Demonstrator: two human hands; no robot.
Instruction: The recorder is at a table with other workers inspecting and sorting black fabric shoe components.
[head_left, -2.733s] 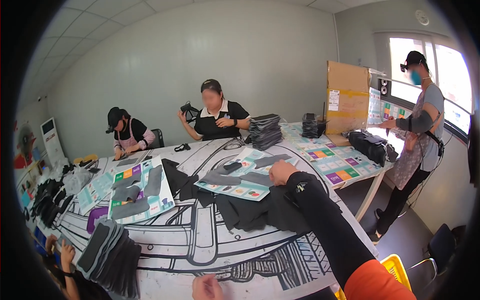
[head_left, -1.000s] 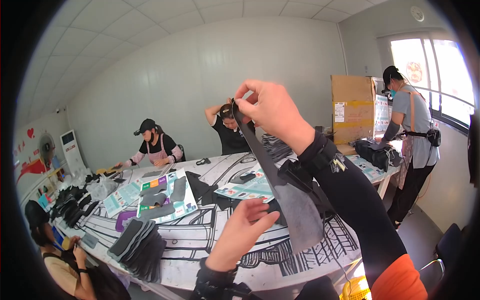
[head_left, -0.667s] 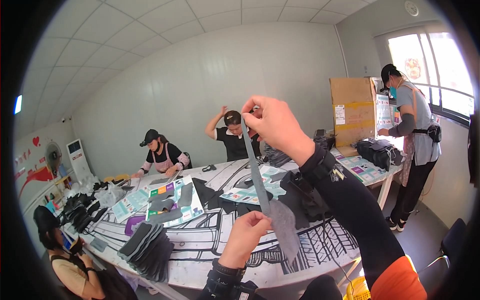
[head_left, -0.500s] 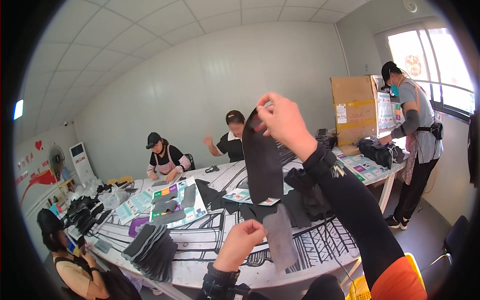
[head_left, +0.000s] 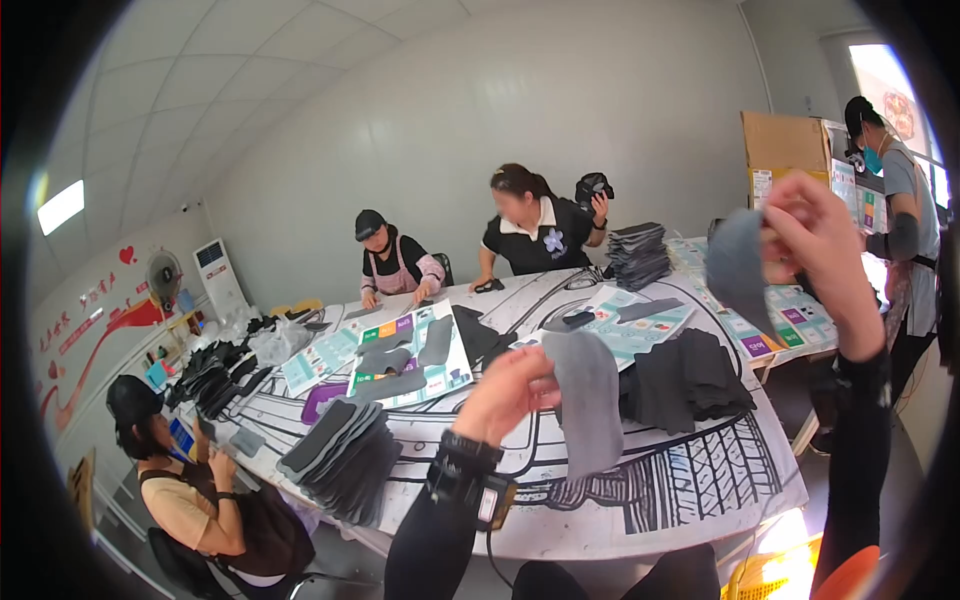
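Observation:
My left hand (head_left: 508,392) pinches the top edge of a grey sock-like cloth piece (head_left: 587,405), which hangs down above the table's near side. Out to the right, my raised right hand (head_left: 815,250) grips a second grey sock-like cloth piece (head_left: 738,270), curled and dangling from the fingers. Dark sock-like pieces (head_left: 690,380) lie in an overlapping heap between and beyond my hands. A tall pile of black and grey pieces (head_left: 342,460) leans to the left of my left forearm.
Printed sheets with grey pieces (head_left: 455,372) cover parts of the drawn-on white table (head_left: 560,520). Another stack (head_left: 638,255) stands at the far side near a person (head_left: 545,235) lifting a black bundle. Two people work at left; another stands by a cardboard box (head_left: 785,150). A yellow basket (head_left: 770,572) sits below.
The view has turned left. My right hand has moved right, and the long dark piece it held is replaced by a grey one. A person opposite now holds up a black bundle.

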